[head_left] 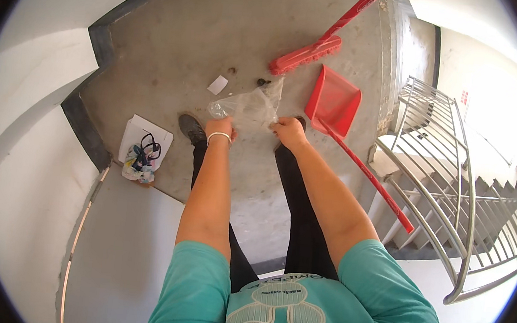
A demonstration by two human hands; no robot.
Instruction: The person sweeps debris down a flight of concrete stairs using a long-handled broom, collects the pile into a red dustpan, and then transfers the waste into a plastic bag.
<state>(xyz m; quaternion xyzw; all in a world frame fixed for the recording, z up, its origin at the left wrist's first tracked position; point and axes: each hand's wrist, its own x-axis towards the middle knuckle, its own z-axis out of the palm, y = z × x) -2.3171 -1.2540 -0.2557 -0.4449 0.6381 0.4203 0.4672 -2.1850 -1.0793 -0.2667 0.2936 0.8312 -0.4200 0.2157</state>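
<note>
A clear plastic bag (251, 108) is stretched between my two hands, above the concrete floor. My left hand (220, 126), with a pale band at the wrist, is closed on the bag's left side. On the other side, my right hand (289, 131) pinches the bag's edge between its fingers. Just beyond the bag lie a small white paper piece (218, 85) and a small dark object (263, 82) whose kind I cannot make out. A red dustpan (337, 101) with a long red handle rests to the right of my right hand.
A red broom (308, 55) lies beyond the dustpan. At left, a white board-like thing (135, 132) bears a patterned bundle with dark straps (145, 158). A metal railing (460, 210) borders stairs (487, 212) at right. White walls (41, 118) curve along the left.
</note>
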